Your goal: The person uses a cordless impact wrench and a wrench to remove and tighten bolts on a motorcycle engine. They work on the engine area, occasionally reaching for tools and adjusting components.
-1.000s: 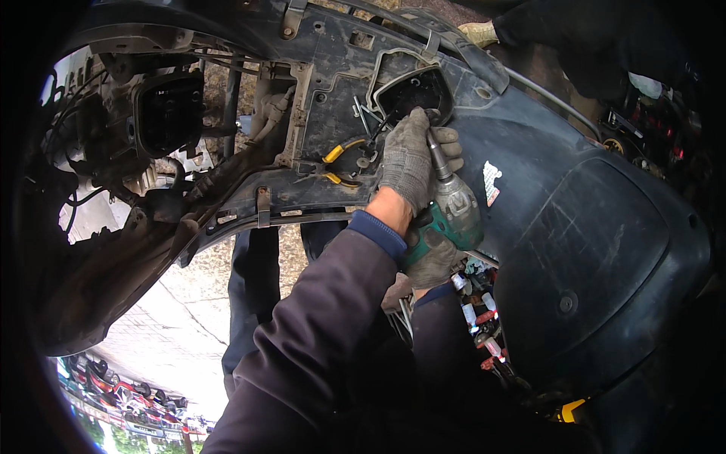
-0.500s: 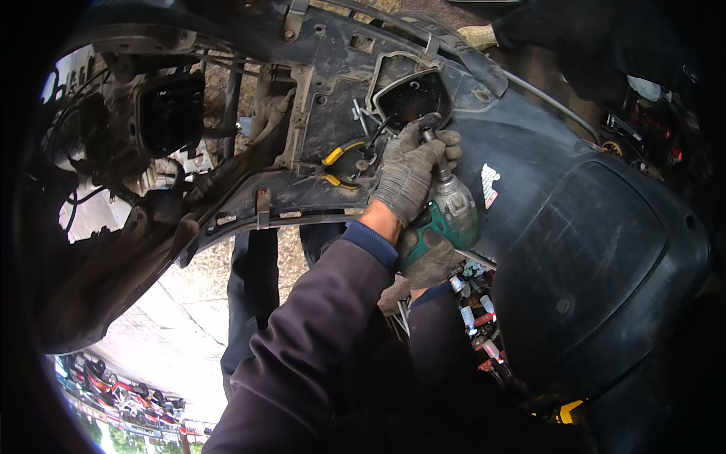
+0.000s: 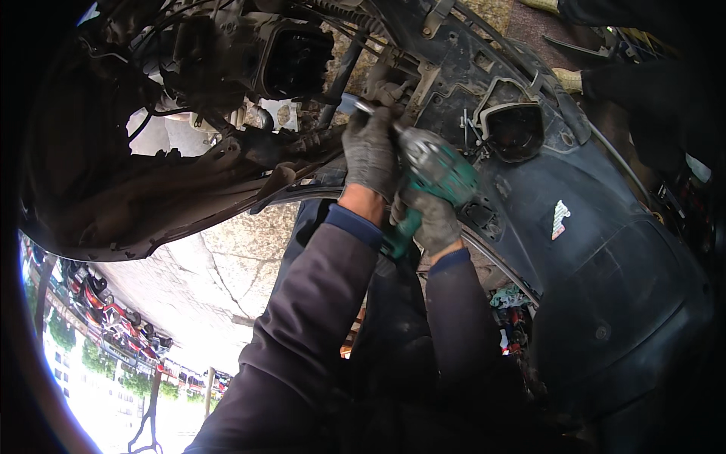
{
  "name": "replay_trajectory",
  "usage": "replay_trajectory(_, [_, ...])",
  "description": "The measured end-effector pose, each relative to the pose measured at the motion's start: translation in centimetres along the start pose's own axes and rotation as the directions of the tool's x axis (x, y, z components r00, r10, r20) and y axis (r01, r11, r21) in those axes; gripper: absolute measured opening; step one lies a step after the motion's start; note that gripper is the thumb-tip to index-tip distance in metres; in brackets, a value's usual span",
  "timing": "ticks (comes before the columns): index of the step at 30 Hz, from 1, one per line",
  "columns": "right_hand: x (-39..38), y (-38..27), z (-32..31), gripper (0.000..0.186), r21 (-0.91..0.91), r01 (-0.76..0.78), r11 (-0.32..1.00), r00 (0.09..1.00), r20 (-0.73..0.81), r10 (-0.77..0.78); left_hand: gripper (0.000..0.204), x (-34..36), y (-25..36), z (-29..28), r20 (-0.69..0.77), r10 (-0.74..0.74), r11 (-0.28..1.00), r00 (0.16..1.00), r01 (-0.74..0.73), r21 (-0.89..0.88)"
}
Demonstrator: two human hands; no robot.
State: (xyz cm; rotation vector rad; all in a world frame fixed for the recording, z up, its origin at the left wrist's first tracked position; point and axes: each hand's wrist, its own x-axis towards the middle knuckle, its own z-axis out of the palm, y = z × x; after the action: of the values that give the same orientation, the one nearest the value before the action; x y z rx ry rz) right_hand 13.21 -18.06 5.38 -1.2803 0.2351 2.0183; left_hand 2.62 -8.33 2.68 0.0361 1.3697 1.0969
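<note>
A green and grey impact wrench (image 3: 446, 172) is held in both of my gloved hands above the dark vehicle body. My right hand (image 3: 432, 221) is wrapped around its green handle. My left hand (image 3: 370, 155) is closed about the tool's front end, where a metal socket shaft (image 3: 365, 107) sticks out past the fingers toward the upper left. Motion blurs the tool's front, and the fingers partly cover it. To the right of the tool, several metal bolts (image 3: 466, 125) lie on the black body panel (image 3: 454, 83) beside an open box-shaped recess (image 3: 513, 130).
Engine parts with a square black opening (image 3: 299, 62) fill the upper left. A large dark plastic cover (image 3: 605, 280) spreads at the right. Another person's shoe (image 3: 569, 79) shows at the upper right. Assorted items (image 3: 513, 321) lie below the body's edge; concrete ground (image 3: 197, 280) shows lower left.
The impact wrench and both hands have moved left from the open recess toward the engine side, and the tool's front has swung to the upper left. The view has shifted left; the yellow-handled pliers are out of sight.
</note>
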Motion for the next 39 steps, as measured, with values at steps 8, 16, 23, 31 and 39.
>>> replay_trajectory(8, [4.4,0.0,3.8,0.013,-0.328,-0.011,0.944,0.999,-0.046,-0.004,0.024,5.6,0.0,-6.1,0.166,-0.050,0.998,0.985,0.043,0.041])
replay_trajectory(16, [4.8,-0.9,4.5,0.011,-0.459,0.010,0.889,0.997,-0.065,-0.045,0.028,4.8,1.9,-5.1,0.326,-0.154,0.660,0.933,0.342,-0.668])
replay_trajectory(23, [4.9,0.4,4.5,0.008,-0.318,0.022,0.948,0.998,-0.044,-0.038,0.029,4.8,2.4,-4.3,0.287,-0.161,0.707,0.944,0.314,-0.634])
replay_trajectory(31, [4.8,0.8,4.6,0.008,-0.254,0.012,0.967,0.999,-0.035,-0.021,0.028,4.8,2.8,-4.1,0.163,-0.202,0.733,0.966,0.260,-0.629])
replay_trajectory(39, [4.3,0.9,5.3,0.013,-0.205,-0.024,0.978,0.996,-0.093,0.005,0.024,5.1,2.3,-4.9,0.188,-0.183,0.724,0.965,0.262,-0.639])
